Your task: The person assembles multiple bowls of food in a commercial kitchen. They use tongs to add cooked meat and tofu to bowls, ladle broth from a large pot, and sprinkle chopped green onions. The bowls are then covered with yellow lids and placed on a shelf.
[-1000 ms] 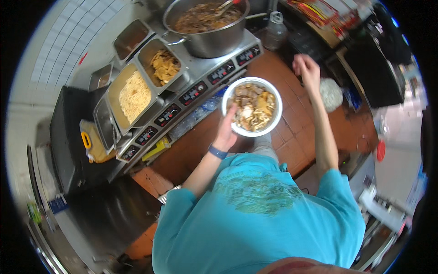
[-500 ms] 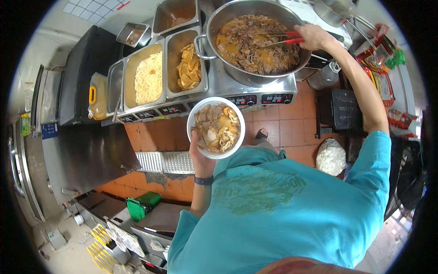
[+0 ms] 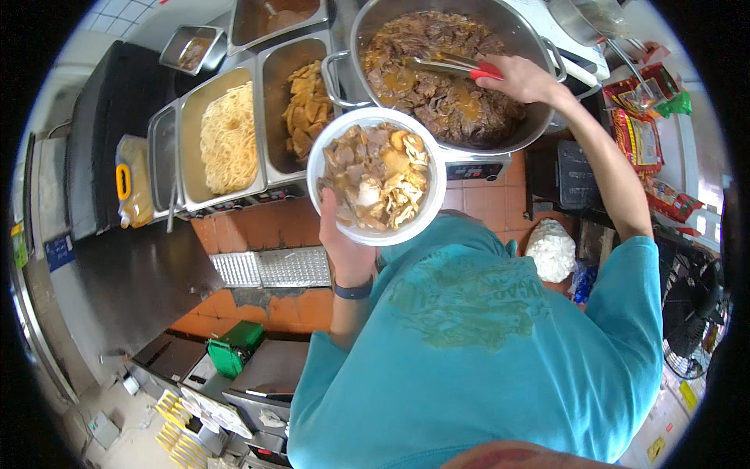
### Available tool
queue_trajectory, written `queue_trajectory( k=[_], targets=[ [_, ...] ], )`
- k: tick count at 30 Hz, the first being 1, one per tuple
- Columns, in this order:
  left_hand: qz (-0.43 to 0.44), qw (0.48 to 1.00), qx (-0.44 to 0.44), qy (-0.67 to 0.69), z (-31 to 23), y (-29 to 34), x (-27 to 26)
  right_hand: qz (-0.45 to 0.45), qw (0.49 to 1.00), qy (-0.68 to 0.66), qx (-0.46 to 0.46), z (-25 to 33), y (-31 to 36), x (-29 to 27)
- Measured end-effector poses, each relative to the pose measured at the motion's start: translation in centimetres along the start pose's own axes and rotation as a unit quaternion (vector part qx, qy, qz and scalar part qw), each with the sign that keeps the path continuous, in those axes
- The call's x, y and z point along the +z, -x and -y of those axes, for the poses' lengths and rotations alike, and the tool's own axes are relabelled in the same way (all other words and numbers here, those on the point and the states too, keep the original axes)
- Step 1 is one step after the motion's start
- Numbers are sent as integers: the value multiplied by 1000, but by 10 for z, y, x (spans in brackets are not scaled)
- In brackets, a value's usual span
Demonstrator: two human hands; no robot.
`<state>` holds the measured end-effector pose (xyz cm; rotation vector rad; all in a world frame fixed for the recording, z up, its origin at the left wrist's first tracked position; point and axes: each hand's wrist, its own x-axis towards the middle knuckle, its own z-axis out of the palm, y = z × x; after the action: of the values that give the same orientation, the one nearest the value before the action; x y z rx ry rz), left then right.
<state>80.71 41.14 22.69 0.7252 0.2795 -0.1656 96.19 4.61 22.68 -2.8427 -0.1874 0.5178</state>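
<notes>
My left hand (image 3: 344, 248) grips a white bowl (image 3: 316, 160) from its near left side, thumb over the rim. Sliced meat, pale noodle-like strips and brownish pieces fill the bowl. Over the large steel pot (image 3: 556, 117), my right hand (image 3: 522, 79) is closed on red-handled metal tongs (image 3: 445, 67). The tongs' tips reach the stewed meat (image 3: 437, 94) in brown broth; whether anything is between them I cannot tell. The bowl is held level just in front of the pot, partly covering its near left side.
Left of the pot are steel pans with fried brown slices (image 3: 306, 109) and noodles (image 3: 229, 141). Beyond the pans sits a yellow-handled jug (image 3: 134, 184). Red packets (image 3: 637, 141) lie on the right-hand shelf. A black fan (image 3: 691, 313) stands at the lower right.
The bowl has risen closer to the camera and now overlaps the pot's edge. My right hand and the tongs have shifted left over the meat.
</notes>
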Motion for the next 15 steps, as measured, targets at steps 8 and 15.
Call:
queue_trajectory(
  k=[8,15],
  targets=[
    [19,1000,9,-11,-17,-43,14,-80,996,-10,-28,10,82,-51],
    [43,997,30,-48,-10,-77,39,-64,991,-59,103,23,137,-88]
  ],
)
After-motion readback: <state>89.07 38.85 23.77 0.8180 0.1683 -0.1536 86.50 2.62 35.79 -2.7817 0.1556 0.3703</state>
